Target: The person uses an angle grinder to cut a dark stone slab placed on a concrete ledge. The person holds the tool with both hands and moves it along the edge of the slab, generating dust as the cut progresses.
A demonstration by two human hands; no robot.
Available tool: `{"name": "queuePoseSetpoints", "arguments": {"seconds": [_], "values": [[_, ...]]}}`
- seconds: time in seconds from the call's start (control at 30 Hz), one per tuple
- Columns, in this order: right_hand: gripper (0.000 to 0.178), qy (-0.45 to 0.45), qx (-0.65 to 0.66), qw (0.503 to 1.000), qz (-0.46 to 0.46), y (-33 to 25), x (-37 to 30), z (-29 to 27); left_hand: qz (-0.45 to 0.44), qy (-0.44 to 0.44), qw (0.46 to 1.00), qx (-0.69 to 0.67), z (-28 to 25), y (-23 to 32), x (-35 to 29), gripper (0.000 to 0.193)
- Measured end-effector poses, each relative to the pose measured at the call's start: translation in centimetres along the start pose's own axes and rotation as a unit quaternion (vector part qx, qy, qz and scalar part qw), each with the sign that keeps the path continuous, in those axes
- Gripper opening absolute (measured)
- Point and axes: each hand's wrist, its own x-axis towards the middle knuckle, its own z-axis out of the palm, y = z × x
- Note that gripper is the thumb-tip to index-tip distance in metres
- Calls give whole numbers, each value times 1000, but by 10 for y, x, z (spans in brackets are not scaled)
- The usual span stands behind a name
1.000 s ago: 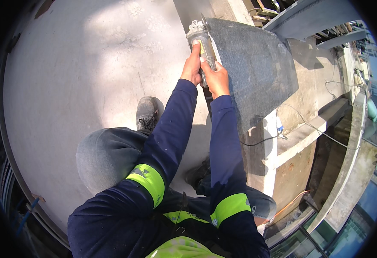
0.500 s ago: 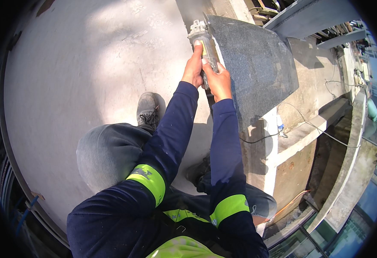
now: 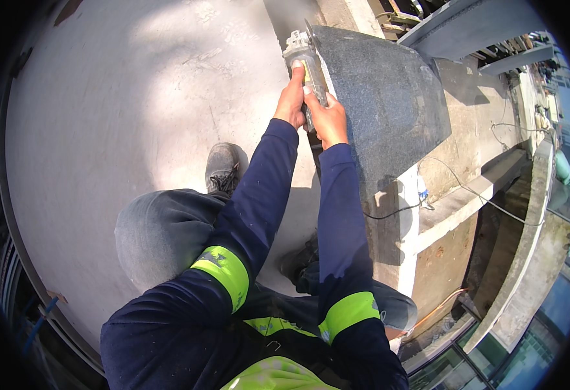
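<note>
Plainly, left grip (image 3: 290, 103) and right grip (image 3: 329, 123) clamped on grey grinder (image 3: 297, 48), yellow label (image 3: 307, 71) unreadable, dark slab (image 3: 389, 97) alongside

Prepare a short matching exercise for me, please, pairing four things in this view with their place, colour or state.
Column one:
1. Grinder
2. Slab
3. Sleeve bands
4. Left shoe

Column two:
A. Bright yellow-green
B. On the pale floor
C. Held in left grip and right grip
D. Dark grey, right of the grinder

Pairs: 1-C, 2-D, 3-A, 4-B
</note>
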Motion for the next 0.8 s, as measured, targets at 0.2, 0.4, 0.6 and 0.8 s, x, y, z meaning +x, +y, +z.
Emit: {"name": "queuePoseSetpoints", "arguments": {"seconds": [0.2, 0.4, 0.6, 0.8], "values": [[51, -3, 9, 1000, -4, 5, 1, 1, 7, -2, 1000, 2, 2, 0, -4, 95], [53, 28, -13, 999, 11, 17, -4, 2, -4, 9, 1000, 0, 1, 0, -17, 95], [67, -13, 29, 999, 16, 11, -17, -5, -15, -13, 1000, 13, 0, 0, -26, 81], [66, -8, 12, 1000, 21, 8, -14, -5, -23, -12, 999, 20, 0, 0, -21, 81]]}}
